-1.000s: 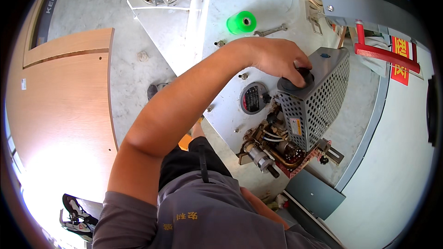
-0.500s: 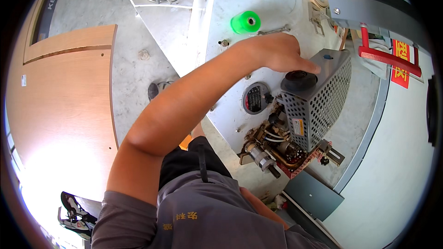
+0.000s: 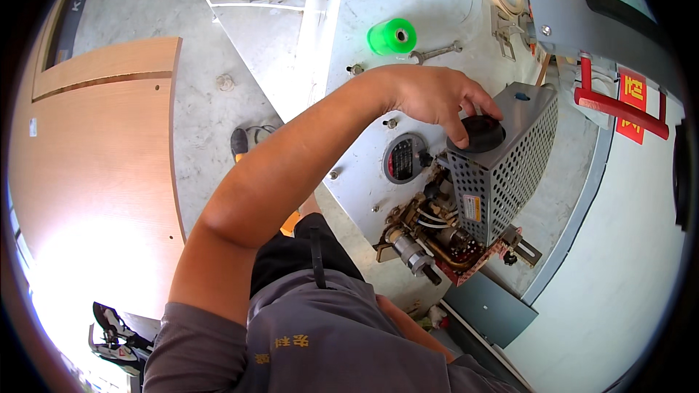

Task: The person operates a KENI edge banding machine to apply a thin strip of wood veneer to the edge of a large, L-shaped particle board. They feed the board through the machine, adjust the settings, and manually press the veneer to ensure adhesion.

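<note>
My left hand [image 3: 437,98] reaches across from the left to a round black knob [image 3: 483,135] on top of a grey perforated metal cover [image 3: 502,167]. The thumb lies at the knob's near left side and the fingers curl over its far edge. The cover stands over a mechanism [image 3: 440,225] with brass parts, thin tubes and a metal cylinder [image 3: 411,251] at its near side. Of my right arm only a piece of forearm [image 3: 411,324] shows at the lower edge; the right hand is out of sight.
A green spool [image 3: 392,36] and a wrench [image 3: 437,52] lie on the light metal worktop [image 3: 357,116], with several bolts. A round dark gauge [image 3: 403,159] is set beside the mechanism. A red handle [image 3: 622,109] and grey housing are at far right; a wooden panel [image 3: 102,167] is at left.
My left hand has gone from a bent, closed pose with one digit over the knob to thumb and fingers spread around it. The view has shifted slightly.
</note>
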Tool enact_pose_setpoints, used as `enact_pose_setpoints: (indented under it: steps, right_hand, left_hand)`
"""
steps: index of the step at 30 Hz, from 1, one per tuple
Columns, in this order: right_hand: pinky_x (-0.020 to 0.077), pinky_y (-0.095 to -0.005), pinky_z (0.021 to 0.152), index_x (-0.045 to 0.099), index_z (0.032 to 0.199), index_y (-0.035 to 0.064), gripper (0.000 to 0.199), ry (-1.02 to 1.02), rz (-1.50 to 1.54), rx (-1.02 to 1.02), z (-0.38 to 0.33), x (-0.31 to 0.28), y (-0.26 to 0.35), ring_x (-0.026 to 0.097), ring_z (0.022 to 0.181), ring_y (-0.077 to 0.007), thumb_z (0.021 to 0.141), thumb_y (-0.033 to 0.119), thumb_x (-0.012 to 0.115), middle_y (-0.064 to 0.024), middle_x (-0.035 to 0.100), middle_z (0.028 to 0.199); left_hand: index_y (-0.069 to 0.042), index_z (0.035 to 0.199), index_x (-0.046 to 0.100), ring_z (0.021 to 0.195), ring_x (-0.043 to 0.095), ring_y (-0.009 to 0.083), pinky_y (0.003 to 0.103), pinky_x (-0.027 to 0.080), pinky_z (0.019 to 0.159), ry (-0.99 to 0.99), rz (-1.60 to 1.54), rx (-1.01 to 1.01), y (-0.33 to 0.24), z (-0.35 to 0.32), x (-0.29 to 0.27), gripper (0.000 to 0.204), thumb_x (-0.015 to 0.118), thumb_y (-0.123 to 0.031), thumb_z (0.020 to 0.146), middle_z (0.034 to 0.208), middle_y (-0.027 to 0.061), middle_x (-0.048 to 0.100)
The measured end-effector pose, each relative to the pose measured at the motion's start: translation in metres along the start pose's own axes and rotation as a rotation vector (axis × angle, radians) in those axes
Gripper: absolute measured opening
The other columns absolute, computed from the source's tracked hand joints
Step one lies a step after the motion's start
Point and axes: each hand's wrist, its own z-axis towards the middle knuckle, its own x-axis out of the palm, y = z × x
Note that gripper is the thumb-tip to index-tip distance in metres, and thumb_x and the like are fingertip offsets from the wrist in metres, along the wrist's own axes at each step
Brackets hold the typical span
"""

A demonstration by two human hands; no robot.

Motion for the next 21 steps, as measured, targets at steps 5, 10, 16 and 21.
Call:
enact_pose_setpoints:
  steps: [5,10,16,21]
  right_hand:
    - [0.0473,-0.0376,0.098,0.061,0.135,0.0001,0.041,-0.001,0.129,-0.005,-0.015,0.001,0.023,0.062,0.112,-0.0210,0.098,0.016,0.058,-0.0129,0.066,0.128]
    - [0.0468,-0.0371,0.098,0.059,0.136,-0.0006,0.041,0.002,0.112,0.019,-0.016,-0.001,0.029,0.061,0.114,-0.0217,0.099,0.015,0.057,-0.0130,0.065,0.130]
    - [0.0470,-0.0377,0.098,0.059,0.137,-0.0008,0.041,-0.015,0.178,0.059,-0.012,-0.001,0.029,0.062,0.113,-0.0234,0.100,0.017,0.055,-0.0143,0.065,0.130]
    - [0.0471,-0.0382,0.099,0.058,0.137,-0.0015,0.041,-0.011,0.290,0.043,-0.005,0.003,0.016,0.062,0.113,-0.0240,0.102,0.018,0.053,-0.0146,0.065,0.130]
  left_hand:
    - [-0.001,0.128,0.064,0.103,0.066,0.0311,0.037,0.051,0.092,0.194,0.215,-0.564,-0.041,0.026,-0.010,0.061,0.076,-0.040,0.082,0.118,0.0211,0.067]
    - [0.004,0.119,0.066,0.102,0.066,0.0319,0.038,0.051,0.088,0.158,0.255,-0.219,-0.037,0.018,-0.009,0.065,0.068,-0.052,0.086,0.115,0.0207,0.068]
    - [0.004,0.120,0.066,0.103,0.065,0.0318,0.039,0.051,0.088,0.141,0.204,-0.360,-0.039,0.015,-0.005,0.063,0.070,-0.049,0.085,0.114,0.0199,0.068]
    - [0.000,0.127,0.064,0.107,0.064,0.0290,0.037,0.050,0.091,0.140,0.225,-0.443,-0.051,0.016,-0.001,0.060,0.076,-0.038,0.081,0.120,0.0158,0.067]
